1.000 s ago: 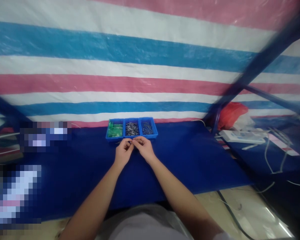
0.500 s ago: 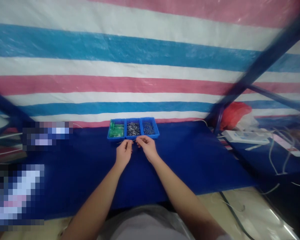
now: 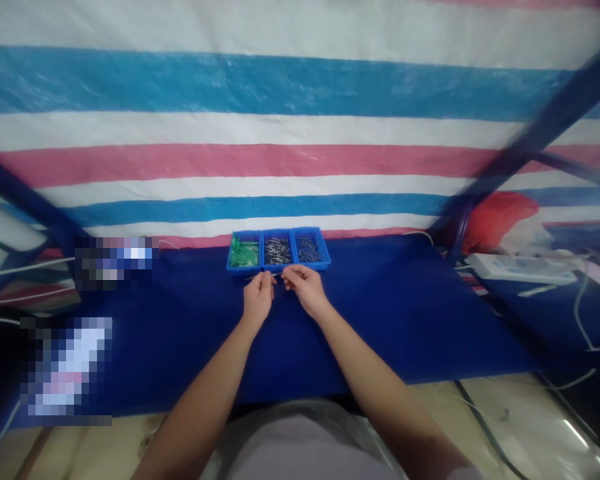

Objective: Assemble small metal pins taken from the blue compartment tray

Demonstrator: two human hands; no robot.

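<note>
Close together over the blue table (image 3: 380, 320), my left hand (image 3: 258, 299) and my right hand (image 3: 306, 288) are both closed in a pinch. A thin rod-like metal piece (image 3: 277, 274) spans the small gap between the fingertips, and a thin end sticks out left of my left hand. Whether this is one piece or two joined end to end, I cannot tell. Just beyond the fingers stand three blue bins in a row. Green items (image 3: 245, 254) fill the left one, shiny metal pieces (image 3: 278, 251) the middle one, and darker slim metal pieces (image 3: 309, 250) the right one.
Striped sheeting (image 3: 280, 160) hangs behind the table, with dark frame posts (image 3: 510, 160) slanting at both sides. To the right are a red bag (image 3: 503, 220), a white box (image 3: 525, 268) and loose cables. Pixelated items lie on the table's left side.
The view has turned slightly left, so the table, bins and hands appear further right. Both hands keep their pinch near the bins, with the thin metal piece still between them.
</note>
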